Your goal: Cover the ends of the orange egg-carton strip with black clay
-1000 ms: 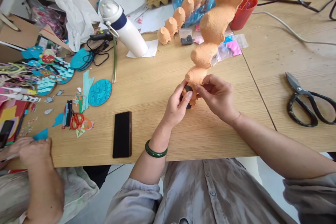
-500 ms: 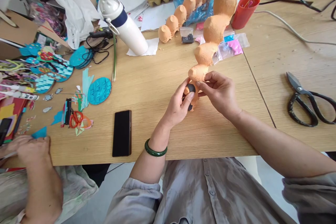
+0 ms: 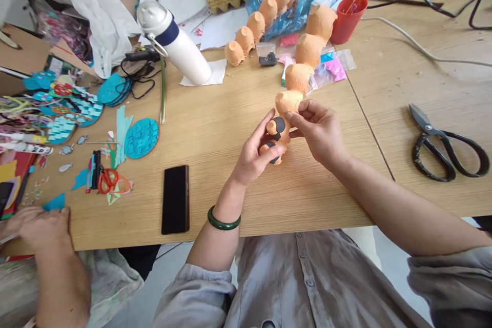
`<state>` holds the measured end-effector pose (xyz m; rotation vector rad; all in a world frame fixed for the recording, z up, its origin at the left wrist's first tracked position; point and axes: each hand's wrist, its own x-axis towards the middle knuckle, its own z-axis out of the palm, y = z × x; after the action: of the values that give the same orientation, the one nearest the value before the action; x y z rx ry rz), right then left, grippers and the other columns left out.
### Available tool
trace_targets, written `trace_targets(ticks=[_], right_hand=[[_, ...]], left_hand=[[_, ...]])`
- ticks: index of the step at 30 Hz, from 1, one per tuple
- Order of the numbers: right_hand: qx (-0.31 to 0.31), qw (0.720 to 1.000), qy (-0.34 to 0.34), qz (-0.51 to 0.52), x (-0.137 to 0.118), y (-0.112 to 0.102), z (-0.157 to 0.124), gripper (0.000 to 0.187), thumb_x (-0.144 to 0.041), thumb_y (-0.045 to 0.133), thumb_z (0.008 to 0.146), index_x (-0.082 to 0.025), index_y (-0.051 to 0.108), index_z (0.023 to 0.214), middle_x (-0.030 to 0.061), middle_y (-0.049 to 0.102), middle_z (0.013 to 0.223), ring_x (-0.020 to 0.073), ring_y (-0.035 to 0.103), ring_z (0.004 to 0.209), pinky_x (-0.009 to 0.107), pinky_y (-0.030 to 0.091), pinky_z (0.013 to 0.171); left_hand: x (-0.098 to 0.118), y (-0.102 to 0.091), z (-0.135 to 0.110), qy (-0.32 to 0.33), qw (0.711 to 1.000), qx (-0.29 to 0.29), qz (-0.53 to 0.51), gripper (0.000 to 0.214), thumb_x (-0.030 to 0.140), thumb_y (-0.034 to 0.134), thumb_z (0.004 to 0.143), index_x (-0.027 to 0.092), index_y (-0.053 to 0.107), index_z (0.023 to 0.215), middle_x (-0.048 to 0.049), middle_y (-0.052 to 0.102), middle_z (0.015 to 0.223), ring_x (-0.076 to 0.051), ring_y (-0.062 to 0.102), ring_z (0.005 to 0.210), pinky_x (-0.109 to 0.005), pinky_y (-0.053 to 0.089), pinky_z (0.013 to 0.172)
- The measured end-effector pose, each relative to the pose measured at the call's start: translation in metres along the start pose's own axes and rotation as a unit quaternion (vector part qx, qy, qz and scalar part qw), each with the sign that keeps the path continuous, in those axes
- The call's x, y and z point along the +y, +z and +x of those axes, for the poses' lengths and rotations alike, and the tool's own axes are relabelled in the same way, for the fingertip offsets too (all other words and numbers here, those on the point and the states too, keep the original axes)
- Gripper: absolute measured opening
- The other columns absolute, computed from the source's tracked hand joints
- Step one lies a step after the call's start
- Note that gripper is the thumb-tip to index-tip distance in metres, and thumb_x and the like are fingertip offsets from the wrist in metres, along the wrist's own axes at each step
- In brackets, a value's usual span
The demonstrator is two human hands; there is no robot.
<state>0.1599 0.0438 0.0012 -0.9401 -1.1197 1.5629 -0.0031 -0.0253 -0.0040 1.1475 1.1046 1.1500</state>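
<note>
An orange egg-carton strip (image 3: 298, 79) of several bumpy cups runs away from me over the table, held at its near end. Around two of its near cups are dark grey patches (image 3: 277, 128) that look like soft clay. My left hand (image 3: 253, 156) grips the near end from the left, its thumb on the lower patched cup. Pinching the strip from the right, the fingers of my right hand (image 3: 317, 125) press beside the cup just beyond the patches. Their tips are partly hidden.
Beyond lie a second egg-carton strip (image 3: 257, 25), a bag of dark clay (image 3: 266, 55), a red cup (image 3: 348, 19) and a white bottle (image 3: 180, 43). A phone (image 3: 176, 200) sits left, large scissors (image 3: 442, 143) right. Another person's hands (image 3: 42, 228) rest at the far left.
The strip has tilted, its far end now lower in view and nearer the table. My left thumb has shifted down, uncovering more of the grey patches. The whole view has moved slightly.
</note>
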Motion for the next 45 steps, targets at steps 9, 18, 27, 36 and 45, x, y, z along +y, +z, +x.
trace_targets(ticks=[9,18,27,36,45], right_hand=[[-0.020,1.000,0.013,0.014,0.001,0.001,-0.002,0.042,-0.049,0.090,0.076,-0.021,0.059,0.082,0.0022,0.071,0.083,0.0159,0.071,0.075,0.028,0.065,0.063],[-0.014,1.000,0.007,0.007,0.001,0.003,-0.006,0.045,-0.053,0.091,0.075,-0.021,0.060,0.081,0.0019,0.070,0.081,0.0154,0.070,0.074,0.027,0.065,0.061],[-0.020,0.999,-0.044,0.002,0.004,0.007,-0.009,0.050,-0.061,0.089,0.074,-0.021,0.059,0.082,0.0002,0.069,0.078,0.0166,0.074,0.074,0.026,0.066,0.060],[-0.009,1.000,-0.020,0.018,0.009,0.004,-0.003,0.051,-0.058,0.095,0.067,-0.020,0.062,0.078,0.0004,0.071,0.076,0.0152,0.072,0.069,0.026,0.066,0.057],[-0.020,0.998,0.014,0.052,0.004,-0.004,0.007,0.047,-0.051,0.097,0.065,-0.020,0.064,0.080,0.0003,0.071,0.077,0.0142,0.068,0.066,0.024,0.060,0.054]], left_hand=[[-0.001,0.000,0.001,-0.012,0.999,0.048,-0.022,0.063,0.044,0.078,0.090,0.028,0.062,0.149,-0.0073,0.067,0.151,-0.026,0.059,0.145,-0.039,0.049,0.120],[0.004,-0.002,0.000,-0.041,0.997,0.026,-0.060,0.063,0.048,0.082,0.086,0.028,0.066,0.143,-0.0079,0.071,0.146,-0.028,0.060,0.144,-0.042,0.050,0.120],[-0.009,0.005,-0.001,0.041,0.993,0.096,0.047,0.062,0.052,0.076,0.091,0.025,0.065,0.146,-0.0081,0.075,0.138,-0.026,0.069,0.131,-0.037,0.056,0.112],[-0.011,0.005,0.000,0.039,0.992,0.098,0.073,0.057,0.053,0.073,0.093,0.027,0.068,0.144,-0.0083,0.075,0.139,-0.024,0.073,0.122,-0.038,0.058,0.108],[-0.008,0.006,0.002,0.011,0.999,0.024,-0.033,0.073,0.045,0.079,0.089,0.026,0.055,0.155,-0.0098,0.066,0.152,-0.026,0.064,0.138,-0.036,0.054,0.114]])
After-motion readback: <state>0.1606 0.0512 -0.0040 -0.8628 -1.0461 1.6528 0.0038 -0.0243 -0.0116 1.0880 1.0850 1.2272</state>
